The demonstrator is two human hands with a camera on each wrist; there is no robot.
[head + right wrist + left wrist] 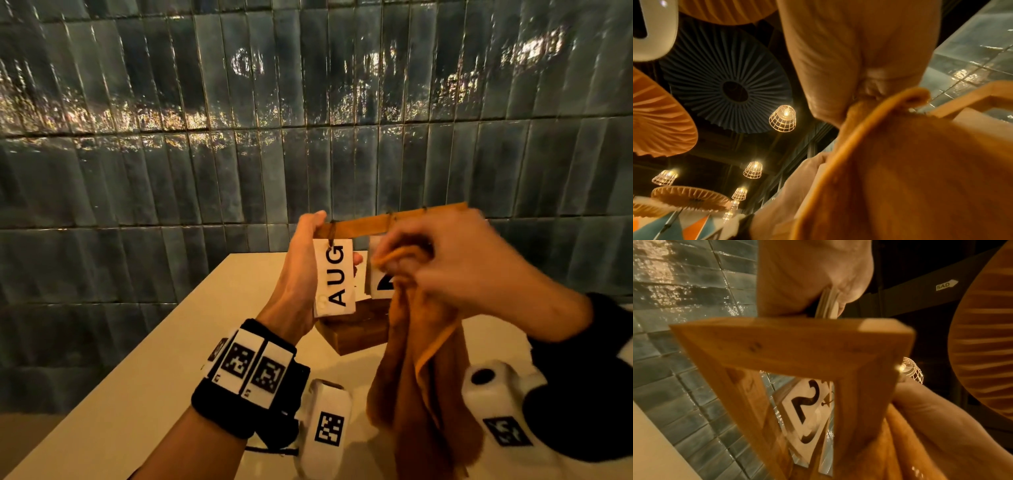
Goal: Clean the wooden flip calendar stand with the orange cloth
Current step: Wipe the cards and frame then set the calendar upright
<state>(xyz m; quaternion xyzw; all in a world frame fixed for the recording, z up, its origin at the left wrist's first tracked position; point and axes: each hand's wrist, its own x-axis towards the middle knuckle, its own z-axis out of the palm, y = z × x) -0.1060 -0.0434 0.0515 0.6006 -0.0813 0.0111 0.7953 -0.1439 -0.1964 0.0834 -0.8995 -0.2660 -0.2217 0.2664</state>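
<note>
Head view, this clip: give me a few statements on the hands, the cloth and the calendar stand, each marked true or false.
1. The left hand holds the wooden flip calendar stand at the end with the AUG card. True.
2. The orange cloth lies flat on the table. False: the right hand holds it bunched in its grip, and the rest hangs down.
3. The right hand with the cloth is at the stand's top bar. True.
4. The month card reads DEC. False: it reads AUG.
5. The wall behind is plain white paint. False: it is dark glossy tile.
</note>
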